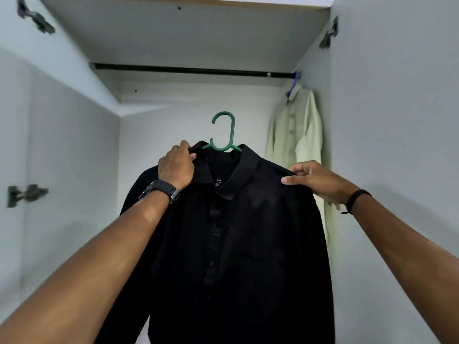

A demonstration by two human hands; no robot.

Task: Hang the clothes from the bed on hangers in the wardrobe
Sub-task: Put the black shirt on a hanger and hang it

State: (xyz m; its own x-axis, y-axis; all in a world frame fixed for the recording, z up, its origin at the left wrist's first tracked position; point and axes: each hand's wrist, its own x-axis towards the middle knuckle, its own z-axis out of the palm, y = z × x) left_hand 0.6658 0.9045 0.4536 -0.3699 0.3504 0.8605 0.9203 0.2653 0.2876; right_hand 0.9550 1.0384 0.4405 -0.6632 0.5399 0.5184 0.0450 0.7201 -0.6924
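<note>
Two shirts showed in the wardrobe (pixel 74 170). One black shirt (pixel 236 244) sat on a green hanger (pixel 227 135), held up below the rail (pixel 193 70). The left hand (pixel 176 165) gripped its collar; the right hand (pixel 310 178) pinched its shoulder. One pale green shirt (pixel 298 135) hung on a blue hanger (pixel 295 80) at the rail's right end.

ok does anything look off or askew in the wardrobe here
Nothing looks damaged or spilled. The black shirt sits on the green hanger, gripped by the left hand and right hand, its hook not yet on the rail. The pale green shirt hangs bunched against the right wall.
</note>
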